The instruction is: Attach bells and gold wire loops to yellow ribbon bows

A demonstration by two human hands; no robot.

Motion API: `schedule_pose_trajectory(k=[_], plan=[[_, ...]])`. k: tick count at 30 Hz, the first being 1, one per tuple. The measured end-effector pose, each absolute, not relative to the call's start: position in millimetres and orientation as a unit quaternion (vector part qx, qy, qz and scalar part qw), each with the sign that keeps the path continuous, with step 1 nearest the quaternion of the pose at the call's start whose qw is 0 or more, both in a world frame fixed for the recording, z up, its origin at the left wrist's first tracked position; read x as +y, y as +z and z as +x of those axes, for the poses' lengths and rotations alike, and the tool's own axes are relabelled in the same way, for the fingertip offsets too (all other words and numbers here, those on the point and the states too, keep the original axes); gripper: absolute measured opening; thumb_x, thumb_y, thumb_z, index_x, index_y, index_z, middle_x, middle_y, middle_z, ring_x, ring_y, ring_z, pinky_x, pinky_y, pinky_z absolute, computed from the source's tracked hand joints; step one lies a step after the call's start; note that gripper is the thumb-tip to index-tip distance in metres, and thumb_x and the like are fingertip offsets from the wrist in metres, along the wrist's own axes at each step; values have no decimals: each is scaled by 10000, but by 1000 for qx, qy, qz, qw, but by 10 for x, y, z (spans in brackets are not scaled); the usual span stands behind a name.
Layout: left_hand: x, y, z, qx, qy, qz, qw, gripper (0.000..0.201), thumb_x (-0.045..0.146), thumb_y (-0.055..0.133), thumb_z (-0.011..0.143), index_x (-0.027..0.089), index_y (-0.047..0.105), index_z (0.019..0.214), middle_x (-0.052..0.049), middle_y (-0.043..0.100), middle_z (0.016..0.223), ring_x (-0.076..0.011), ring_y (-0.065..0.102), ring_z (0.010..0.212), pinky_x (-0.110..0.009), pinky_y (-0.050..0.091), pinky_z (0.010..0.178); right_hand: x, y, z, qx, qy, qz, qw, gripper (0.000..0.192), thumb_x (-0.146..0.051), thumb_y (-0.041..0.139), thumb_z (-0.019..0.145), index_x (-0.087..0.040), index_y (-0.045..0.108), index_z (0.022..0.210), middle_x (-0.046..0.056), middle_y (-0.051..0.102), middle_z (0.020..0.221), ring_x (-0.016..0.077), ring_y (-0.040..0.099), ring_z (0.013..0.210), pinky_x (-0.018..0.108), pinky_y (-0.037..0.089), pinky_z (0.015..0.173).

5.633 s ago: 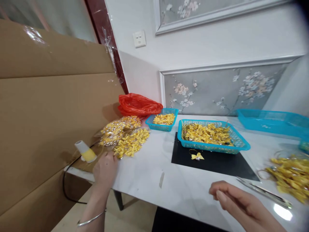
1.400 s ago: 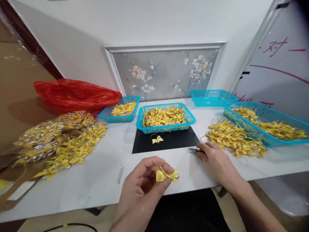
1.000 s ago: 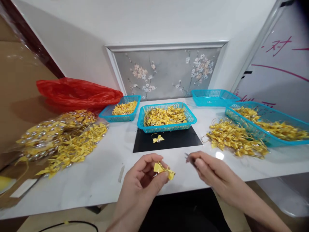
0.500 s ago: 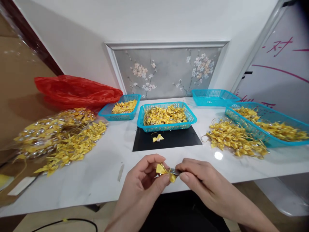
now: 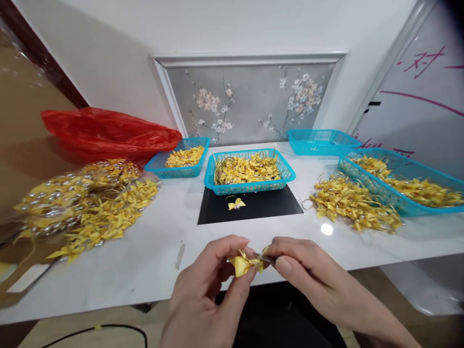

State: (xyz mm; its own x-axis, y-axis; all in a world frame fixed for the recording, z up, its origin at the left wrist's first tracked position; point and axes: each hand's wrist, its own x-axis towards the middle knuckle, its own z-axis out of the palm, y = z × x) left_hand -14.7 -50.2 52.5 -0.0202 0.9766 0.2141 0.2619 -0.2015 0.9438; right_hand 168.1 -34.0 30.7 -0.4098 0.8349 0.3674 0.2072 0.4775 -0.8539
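Whiteboard (image 5: 427, 96): pink marks, unreadable. Left hand (image 5: 206, 299) fingers pinch yellow bow (image 5: 244, 263); right hand (image 5: 308, 275) fingers closed on thin metal tool (image 5: 266, 258) touching bow.

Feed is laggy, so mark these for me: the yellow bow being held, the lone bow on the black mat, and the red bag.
yellow bow (image 5: 242, 265), head view, left loop.
lone bow (image 5: 236, 203), head view, centre knot.
red bag (image 5: 108, 133), head view, top fold.
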Motion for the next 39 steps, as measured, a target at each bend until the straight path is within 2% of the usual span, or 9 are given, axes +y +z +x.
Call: schedule_pose_trajectory(k=[3,6,10,14,18,21,26,32,39], plan=[[-566,532,-143,520,520,621,271,182,171,683,769,308,716,884,24,760,858,-186,714,799,-205,556,667,-352,247,1669,-679,441,-363,461,143,-226,518,930,-244,636,1009,-29,536,712,111,467,580,215,401,532],[-611,522,-132,503,535,645,212,301,86,662,755,339,712,910,43,762,885,-177,714,803,-212,531,719,-382,228,1623,-606,490,-370,505,183,-226,664,827,-244,632,1006,-80,332,622,85,278,501,194,277,435],[-623,516,-104,477,551,664,169,430,10,594,761,368,694,978,54,755,895,-166,707,798,-221,514,772,-429,291,1533,-594,480,-361,535,167,-179,719,769,-222,651,916,-101,259,568,70,242,469,190,237,416],[-600,503,-107,474,538,677,165,363,47,590,772,337,714,953,23,761,862,-186,704,762,-243,533,731,-434,349,1460,-623,405,-350,570,72,-144,674,794,-209,659,822,-89,372,530,67,332,440,195,285,419],[-602,479,-128,469,532,687,158,423,28,585,781,371,683,1010,46,755,923,-174,707,835,-226,524,785,-407,338,1431,-639,359,-359,577,123,-153,631,832,-201,656,722,-45,519,560,84,431,459,210,346,440],[-621,477,-113,467,538,685,151,465,-3,582,776,378,669,1028,56,749,935,-164,706,849,-223,514,814,-397,308,1433,-637,362,-367,573,129,-174,632,837,-200,657,713,-45,508,547,89,422,455,217,346,436],[-633,496,-70,477,565,656,152,369,27,592,788,340,699,954,38,757,901,-185,712,810,-259,523,797,-411,289,1431,-638,363,-362,575,129,-176,634,835,-196,666,712,-40,489,546,97,427,460,226,341,434],[-619,490,-120,466,531,696,128,447,-1,596,787,362,663,1039,52,746,970,-171,710,859,-230,511,821,-435,291,1413,-658,357,-334,573,102,-136,638,822,-193,671,745,-53,449,556,85,402,449,221,311,429],[-600,520,-114,456,539,697,123,455,-21,611,772,360,677,1012,53,748,923,-165,708,800,-226,521,753,-441,245,1401,-698,315,-310,564,140,-58,608,806,-188,647,770,-36,505,580,88,419,477,215,324,452]])
